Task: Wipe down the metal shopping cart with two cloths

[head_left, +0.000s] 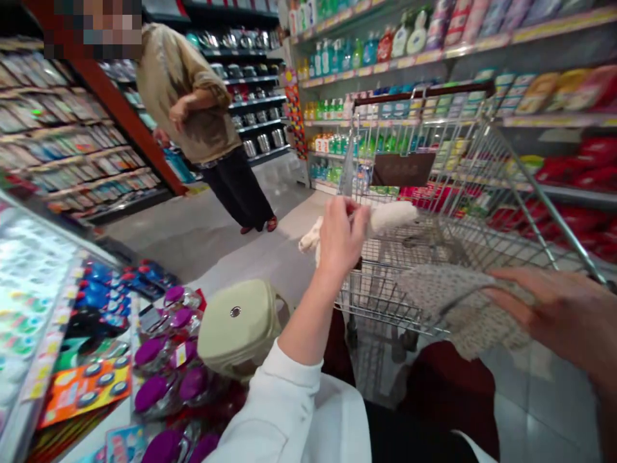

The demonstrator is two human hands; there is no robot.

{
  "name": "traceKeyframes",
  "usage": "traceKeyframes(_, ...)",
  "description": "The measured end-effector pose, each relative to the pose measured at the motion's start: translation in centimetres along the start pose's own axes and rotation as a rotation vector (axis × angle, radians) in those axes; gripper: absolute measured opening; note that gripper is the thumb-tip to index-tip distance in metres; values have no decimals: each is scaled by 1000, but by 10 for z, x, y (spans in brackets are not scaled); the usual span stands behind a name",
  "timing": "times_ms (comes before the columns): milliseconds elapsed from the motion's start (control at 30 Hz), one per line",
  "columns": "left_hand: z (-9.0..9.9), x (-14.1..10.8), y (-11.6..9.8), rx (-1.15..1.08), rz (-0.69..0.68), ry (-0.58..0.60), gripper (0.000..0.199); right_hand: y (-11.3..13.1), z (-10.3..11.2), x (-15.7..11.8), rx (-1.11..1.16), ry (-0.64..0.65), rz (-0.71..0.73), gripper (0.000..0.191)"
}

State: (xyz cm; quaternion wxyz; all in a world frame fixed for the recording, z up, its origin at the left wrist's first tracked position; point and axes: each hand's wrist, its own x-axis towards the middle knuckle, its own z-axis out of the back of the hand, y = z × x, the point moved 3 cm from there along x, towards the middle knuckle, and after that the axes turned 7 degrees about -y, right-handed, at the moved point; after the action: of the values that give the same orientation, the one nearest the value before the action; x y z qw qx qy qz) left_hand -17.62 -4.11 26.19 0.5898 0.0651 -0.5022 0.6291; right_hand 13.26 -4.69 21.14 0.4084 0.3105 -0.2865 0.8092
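My left hand point(341, 236) is closed around a fluffy white item point(393, 217), just in front of the shopping cart point(390, 308). The item sticks out on both sides of my fingers, and its exact kind is unclear. To the right, my right hand point(562, 315) grips a beige-grey spotted cloth point(443, 286) with a thin grey cord along it. The cloth hangs over the cart's near edge and is blurred, so I cannot tell whether it is a bag. A dark brown plate point(403, 169) is fixed to the cart's wire side.
A pale green lidded bin point(241, 321) stands at my left, beside purple-lidded jars point(152, 392). Bottle shelves point(385, 58) rise behind the cart. A person in a tan shirt point(187, 96) stands in the aisle. Packaged goods point(87, 386) fill the left display.
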Motion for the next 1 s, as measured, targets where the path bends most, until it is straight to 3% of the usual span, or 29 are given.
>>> traceKeyframes(67,-8,-3,5,155,-28,167,36,6,0,3,-53,-11,34,43)
traceKeyframes(167,-22,-14,4,394,-88,458,54,12,4,9,-43,65,-43,34)
traceKeyframes(233,-30,-16,-3,465,-130,521,62,16,5,16,-26,163,-118,36)
traceKeyframes(400,-63,-18,-45,375,-243,554,61,20,-6,34,36,491,-253,44)
traceKeyframes(567,-82,-31,-71,305,-272,510,60,18,-12,42,46,578,-248,39)
traceKeyframes(700,-79,-32,-62,289,-318,485,59,17,-13,37,7,532,-247,37)
traceKeyframes(833,-68,-27,-36,348,-321,438,61,16,-14,30,22,421,-171,39)
traceKeyframes(1000,-57,-19,-16,392,-353,479,63,17,-12,26,87,350,-108,40)
